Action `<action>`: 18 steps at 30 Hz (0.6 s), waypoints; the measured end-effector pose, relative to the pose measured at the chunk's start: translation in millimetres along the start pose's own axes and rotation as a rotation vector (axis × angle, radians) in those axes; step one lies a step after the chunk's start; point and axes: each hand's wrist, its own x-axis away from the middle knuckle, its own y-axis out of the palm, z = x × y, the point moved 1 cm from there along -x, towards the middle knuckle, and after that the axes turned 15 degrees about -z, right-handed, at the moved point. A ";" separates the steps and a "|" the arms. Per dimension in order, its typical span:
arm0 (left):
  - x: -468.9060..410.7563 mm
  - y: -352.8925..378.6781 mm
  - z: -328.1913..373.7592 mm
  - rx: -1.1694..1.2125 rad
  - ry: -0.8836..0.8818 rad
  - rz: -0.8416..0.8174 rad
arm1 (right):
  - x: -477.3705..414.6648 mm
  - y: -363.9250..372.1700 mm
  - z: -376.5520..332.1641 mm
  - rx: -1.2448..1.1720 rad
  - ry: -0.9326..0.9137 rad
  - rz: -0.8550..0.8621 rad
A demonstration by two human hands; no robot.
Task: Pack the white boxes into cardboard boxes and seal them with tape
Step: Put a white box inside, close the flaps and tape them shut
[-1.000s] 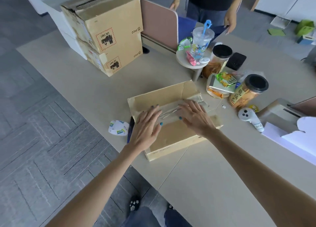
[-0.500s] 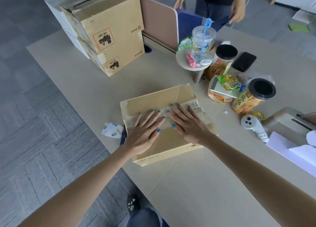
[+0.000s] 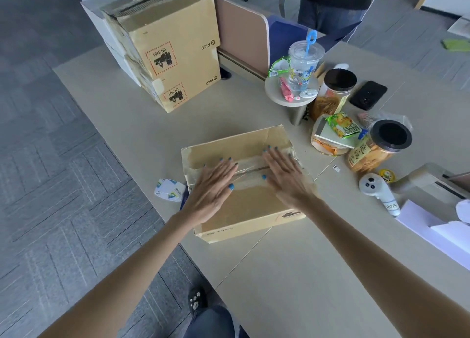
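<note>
Our left hand (image 3: pixel 213 185) and right hand (image 3: pixel 284 174) lie flat, fingers straight, slightly apart on the closed brown cardboard box (image 3: pixel 254 208) at the beige table's (image 3: pixel 279 274) near edge, both pressing the clear tape strip (image 3: pixel 250 170) that runs left to right along its middle seam.

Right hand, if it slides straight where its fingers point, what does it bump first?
Probably the brown divider panel. The right hand would leave the cardboard box, cross bare table, then reach it, just beside the stacked boxes; depth is unclear.
</note>
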 end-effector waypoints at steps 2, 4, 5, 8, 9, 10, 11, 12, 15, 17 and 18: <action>11.4 -2.2 -2.9 0.019 -0.038 0.108 | 3.5 -7.9 12.9 -0.069 0.099 0.052; 23.3 0.8 -12.0 0.042 -0.128 0.171 | 7.5 -12.0 24.9 -0.127 0.178 0.040; 29.2 3.9 -16.2 0.062 -0.187 0.181 | 9.4 -12.9 28.8 -0.163 0.200 0.020; 39.4 18.6 -24.3 0.151 -0.307 0.140 | 14.8 -12.1 30.6 -0.268 0.232 -0.059; 40.1 23.6 -24.5 0.168 -0.312 0.128 | 16.4 -10.9 29.4 -0.282 0.238 -0.070; 39.3 27.8 -24.5 0.187 -0.307 0.127 | 17.0 -10.6 28.4 -0.286 0.244 -0.071; 37.5 29.8 -23.7 0.212 -0.300 0.132 | 16.8 -11.1 28.0 -0.284 0.253 -0.072; 36.3 31.5 -23.8 0.232 -0.296 0.136 | 16.7 -11.7 27.6 -0.284 0.263 -0.075; 36.0 32.3 -26.4 0.256 -0.286 0.149 | 15.7 -13.1 28.6 -0.322 0.254 -0.063; 33.8 29.8 -27.4 0.291 -0.285 0.121 | 17.2 -13.9 30.6 -0.397 0.255 -0.052; 31.7 28.0 -26.6 0.303 -0.286 0.099 | 19.3 -12.7 31.2 -0.426 0.258 -0.040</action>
